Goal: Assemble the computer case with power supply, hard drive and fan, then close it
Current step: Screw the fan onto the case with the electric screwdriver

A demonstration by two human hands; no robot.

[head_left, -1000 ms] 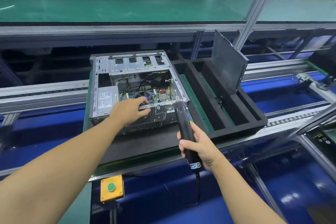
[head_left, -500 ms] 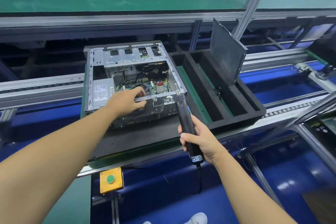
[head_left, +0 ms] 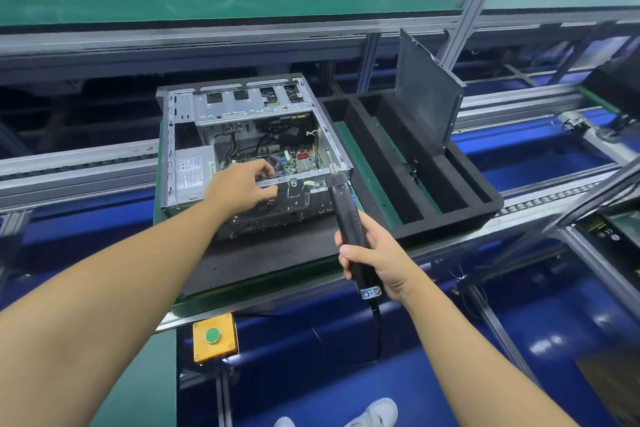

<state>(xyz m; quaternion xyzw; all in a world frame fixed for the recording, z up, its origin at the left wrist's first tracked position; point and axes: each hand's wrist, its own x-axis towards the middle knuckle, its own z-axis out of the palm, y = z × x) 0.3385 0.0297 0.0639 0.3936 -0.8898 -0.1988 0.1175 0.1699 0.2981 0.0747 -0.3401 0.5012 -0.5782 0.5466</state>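
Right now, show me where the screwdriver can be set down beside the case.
Free: the black mat between the computer case and the near edge of the pallet, left of the right hand holding the screwdriver; also the foam tray slot nearest the case. Crowded: inside the case, with cables, board and the left hand gripping the crossbar.

Screwdriver tip, perhaps behind case rim
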